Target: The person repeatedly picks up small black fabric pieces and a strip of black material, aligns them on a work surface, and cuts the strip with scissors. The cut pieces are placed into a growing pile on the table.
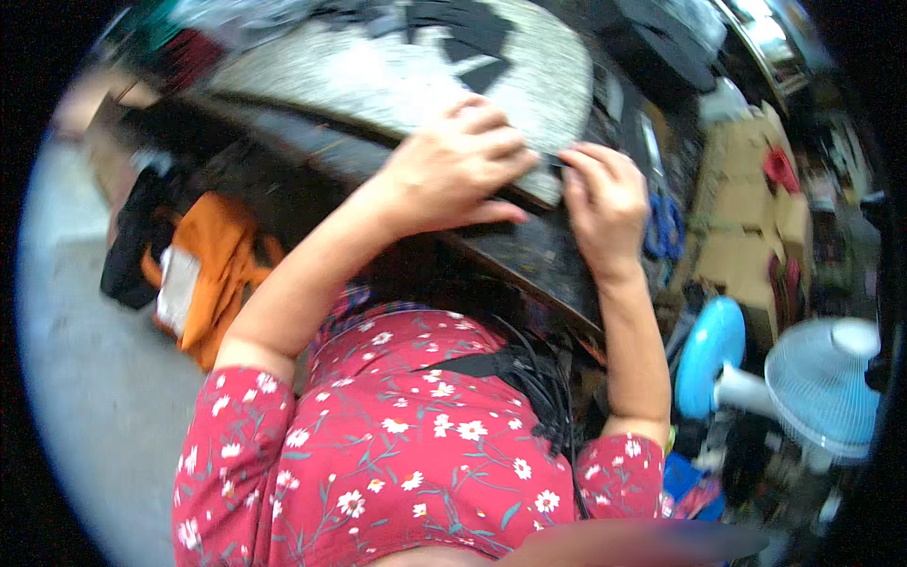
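Note:
My left hand [463,168] rests on a pale speckled board [557,71] with a rounded end, its fingers bent and close together. What they hold, if anything, is hidden. Just right of it, my right hand [607,203] pinches at the board's near corner. A small black piece [554,163], blurred, shows between the two hands at the right fingertips; its kind cannot be made out. Flat black pieces [472,38], which look like cut fabric, lie farther back on the board.
The board lies on a dark worktable [539,250]. Blue-handled scissors [664,227] lie right of my right hand. Cardboard boxes [737,208] and a blue-and-white fan [822,378] stand at the right. An orange bag [215,269] is at the left, above the grey floor [104,397].

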`<move>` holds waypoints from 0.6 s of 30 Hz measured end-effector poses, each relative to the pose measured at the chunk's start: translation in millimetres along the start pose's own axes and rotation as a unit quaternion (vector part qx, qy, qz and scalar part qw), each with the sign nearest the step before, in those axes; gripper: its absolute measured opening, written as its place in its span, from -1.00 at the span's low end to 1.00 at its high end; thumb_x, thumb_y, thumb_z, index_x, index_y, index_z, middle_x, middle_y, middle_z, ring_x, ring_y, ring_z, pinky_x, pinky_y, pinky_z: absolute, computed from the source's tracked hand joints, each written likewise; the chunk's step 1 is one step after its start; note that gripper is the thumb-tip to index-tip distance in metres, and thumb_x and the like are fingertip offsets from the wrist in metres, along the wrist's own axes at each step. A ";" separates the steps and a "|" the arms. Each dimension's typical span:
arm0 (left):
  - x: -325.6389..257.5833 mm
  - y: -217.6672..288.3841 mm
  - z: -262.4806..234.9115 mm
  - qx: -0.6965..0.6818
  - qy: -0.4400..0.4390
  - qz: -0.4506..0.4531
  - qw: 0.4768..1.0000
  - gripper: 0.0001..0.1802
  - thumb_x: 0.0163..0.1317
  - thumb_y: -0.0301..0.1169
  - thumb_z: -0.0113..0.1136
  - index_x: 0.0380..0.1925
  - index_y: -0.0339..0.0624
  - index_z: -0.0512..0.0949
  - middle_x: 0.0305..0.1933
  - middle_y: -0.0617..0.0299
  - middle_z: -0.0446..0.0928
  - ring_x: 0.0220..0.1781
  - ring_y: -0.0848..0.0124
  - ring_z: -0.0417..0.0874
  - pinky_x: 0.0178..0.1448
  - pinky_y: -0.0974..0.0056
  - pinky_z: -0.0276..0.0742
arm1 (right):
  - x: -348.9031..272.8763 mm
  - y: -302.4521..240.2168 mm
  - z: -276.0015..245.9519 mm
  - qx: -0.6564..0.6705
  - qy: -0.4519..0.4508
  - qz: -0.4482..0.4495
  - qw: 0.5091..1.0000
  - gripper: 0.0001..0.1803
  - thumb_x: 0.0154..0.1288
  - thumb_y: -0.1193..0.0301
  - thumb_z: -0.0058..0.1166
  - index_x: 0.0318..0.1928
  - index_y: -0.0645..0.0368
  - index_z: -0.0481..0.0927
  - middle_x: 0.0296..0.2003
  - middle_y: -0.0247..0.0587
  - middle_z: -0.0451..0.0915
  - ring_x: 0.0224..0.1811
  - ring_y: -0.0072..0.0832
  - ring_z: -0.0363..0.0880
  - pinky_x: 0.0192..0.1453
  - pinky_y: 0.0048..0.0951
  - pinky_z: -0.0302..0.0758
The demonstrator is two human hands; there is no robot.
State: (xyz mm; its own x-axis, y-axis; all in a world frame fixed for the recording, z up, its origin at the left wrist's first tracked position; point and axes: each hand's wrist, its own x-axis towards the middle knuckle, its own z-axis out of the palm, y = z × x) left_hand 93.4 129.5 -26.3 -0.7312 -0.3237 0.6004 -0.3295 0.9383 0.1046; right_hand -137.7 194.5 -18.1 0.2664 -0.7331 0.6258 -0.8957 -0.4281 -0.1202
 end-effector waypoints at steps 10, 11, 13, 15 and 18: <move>-17.9 -11.3 -36.1 0.091 0.071 0.019 0.993 -0.78 0.12 -0.34 0.21 -0.23 -0.14 0.63 -0.27 0.29 0.64 -0.13 0.34 0.68 0.24 0.11 0.58 | -7.8 8.1 11.5 0.181 0.027 0.151 0.971 -0.90 0.34 0.58 0.17 -0.14 0.25 0.65 -0.27 -0.17 0.67 -0.20 -0.33 0.66 -0.05 -0.37 0.54; -19.0 -23.3 -43.2 0.115 0.087 0.003 0.990 -0.82 0.16 -0.37 0.22 -0.23 -0.11 0.64 -0.23 0.27 0.68 -0.11 0.31 0.70 0.20 0.10 0.60 | -8.4 9.7 13.1 0.185 0.032 0.146 0.971 -0.90 0.35 0.58 0.16 -0.14 0.25 0.65 -0.27 -0.17 0.68 -0.21 -0.34 0.66 -0.06 -0.37 0.54; -19.2 -57.5 -54.2 0.176 0.154 -0.017 0.972 -0.82 0.17 -0.39 0.26 -0.20 -0.08 0.66 -0.19 0.26 0.70 -0.09 0.29 0.71 0.15 0.10 0.61 | -9.4 11.7 14.0 0.189 0.044 0.138 0.971 -0.90 0.37 0.58 0.14 -0.14 0.25 0.64 -0.28 -0.17 0.69 -0.23 -0.36 0.67 -0.08 -0.37 0.55; -18.6 -105.0 -61.5 0.254 0.197 -0.011 0.947 -0.78 0.17 -0.36 0.31 -0.16 -0.05 0.67 -0.15 0.25 0.69 -0.04 0.24 0.68 0.15 0.13 0.59 | -9.0 12.3 13.7 0.189 0.037 0.152 0.969 -0.90 0.38 0.58 0.13 -0.13 0.25 0.64 -0.30 -0.17 0.69 -0.24 -0.37 0.68 -0.09 -0.38 0.55; -25.0 -151.5 -46.6 0.312 0.175 -0.108 0.927 -0.80 0.17 -0.33 0.27 -0.18 0.00 0.67 -0.10 0.28 0.68 0.02 0.29 0.68 0.14 0.17 0.59 | -7.5 11.7 12.9 0.197 0.042 0.153 0.968 -0.91 0.39 0.56 0.12 -0.13 0.25 0.63 -0.32 -0.17 0.71 -0.25 -0.37 0.70 -0.09 -0.39 0.56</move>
State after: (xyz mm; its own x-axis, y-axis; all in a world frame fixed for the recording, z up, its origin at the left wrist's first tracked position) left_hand 189.4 1.1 -20.2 -0.4050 -0.3344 0.8510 -0.8077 0.5670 -0.1616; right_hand -145.6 188.2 -34.2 -0.0344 -0.8185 0.5735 -0.7190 -0.3784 -0.5830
